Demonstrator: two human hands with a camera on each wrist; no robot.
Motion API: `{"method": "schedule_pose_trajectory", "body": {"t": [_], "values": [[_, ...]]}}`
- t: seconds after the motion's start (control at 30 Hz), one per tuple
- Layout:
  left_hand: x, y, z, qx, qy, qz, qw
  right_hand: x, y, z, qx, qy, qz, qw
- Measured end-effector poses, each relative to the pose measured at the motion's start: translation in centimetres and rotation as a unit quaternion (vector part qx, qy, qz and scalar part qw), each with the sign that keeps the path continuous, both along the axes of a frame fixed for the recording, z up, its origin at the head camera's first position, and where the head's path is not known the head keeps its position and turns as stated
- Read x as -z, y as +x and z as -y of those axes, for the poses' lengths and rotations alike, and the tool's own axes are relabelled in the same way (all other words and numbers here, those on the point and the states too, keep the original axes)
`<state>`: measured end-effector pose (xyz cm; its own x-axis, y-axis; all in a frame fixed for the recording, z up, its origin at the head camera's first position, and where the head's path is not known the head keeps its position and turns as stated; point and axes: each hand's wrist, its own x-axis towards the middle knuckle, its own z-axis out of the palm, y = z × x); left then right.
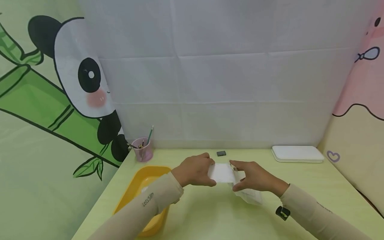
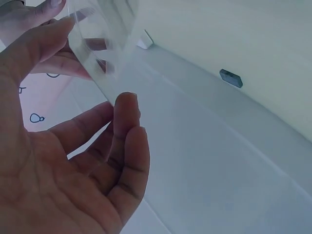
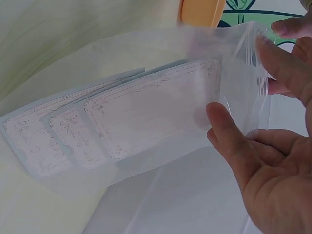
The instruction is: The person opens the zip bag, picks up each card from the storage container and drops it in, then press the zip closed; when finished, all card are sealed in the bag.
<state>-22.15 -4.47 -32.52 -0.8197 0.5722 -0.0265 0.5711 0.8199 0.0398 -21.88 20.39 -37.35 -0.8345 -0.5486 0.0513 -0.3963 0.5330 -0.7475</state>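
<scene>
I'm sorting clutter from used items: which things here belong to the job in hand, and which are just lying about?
Job in hand:
Clear plastic bag, held by left hand and right hand
White rectangular cards with ornate borders, inside the bag

Apparently just lying about:
Yellow plastic tray, untouched
Pink round pencil cup
Small dark rectangular block
Flat white rounded-corner case

The left sleeve (image 1: pixel 144 206) hides part of the yellow tray (image 1: pixel 135 183), where a white item (image 1: pixel 144 189) is too small to identify. Through the bag (image 3: pixel 141 46), fine markings on the cards (image 3: pixel 151 109) are blurred.
</scene>
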Motion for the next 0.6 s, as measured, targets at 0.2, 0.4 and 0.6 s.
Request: {"method": "schedule_pose_trajectory", "body": {"t": [0.2, 0.4, 0.6], "values": [[0.1, -0.1, -0.9, 0.001, -0.007, 0.000, 1.0000, 0.0, -0.1, -0.1, -0.001, -0.008, -0.010, 0.9999], [0.3, 0.0, -1.2, -0.001, 0.003, 0.011, 0.9999, 0.1, 0.0, -0.2, -0.002, -0.007, -0.006, 1.0000], [0.1, 0.1, -1.4, -0.004, -0.012, -0.011, 0.9999, 0.0, -0.1, -0.1, -0.003, -0.004, -0.013, 0.9999]]}}
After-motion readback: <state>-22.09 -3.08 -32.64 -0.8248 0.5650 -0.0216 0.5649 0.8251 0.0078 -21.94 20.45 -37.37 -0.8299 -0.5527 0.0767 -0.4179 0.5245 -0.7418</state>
